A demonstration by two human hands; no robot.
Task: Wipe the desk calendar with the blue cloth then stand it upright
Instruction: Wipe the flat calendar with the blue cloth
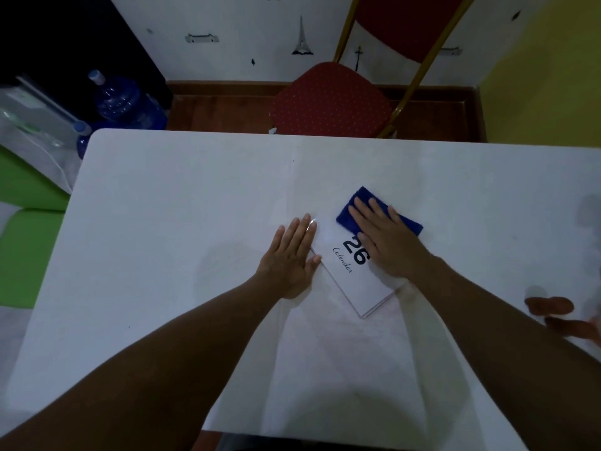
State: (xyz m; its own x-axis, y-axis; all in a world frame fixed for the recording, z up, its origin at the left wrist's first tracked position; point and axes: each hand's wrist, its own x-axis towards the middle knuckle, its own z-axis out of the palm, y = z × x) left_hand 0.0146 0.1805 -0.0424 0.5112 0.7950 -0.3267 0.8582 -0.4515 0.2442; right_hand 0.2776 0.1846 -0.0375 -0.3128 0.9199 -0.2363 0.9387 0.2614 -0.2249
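Observation:
A white desk calendar (353, 278), printed "26 Calendar", lies flat and turned at an angle near the middle of the white table (182, 206). My left hand (292, 255) rests flat with fingers spread, its fingertips and thumb on the calendar's left edge. My right hand (383, 239) presses flat on the blue cloth (346, 214), which covers the calendar's far right corner. The palm hides part of the printed number and much of the cloth.
A red chair (331, 99) stands against the table's far edge. Blue water bottles (123, 102) and a green seat (29, 255) are off to the left. Blurred reddish shapes (553, 307) sit at the table's right edge.

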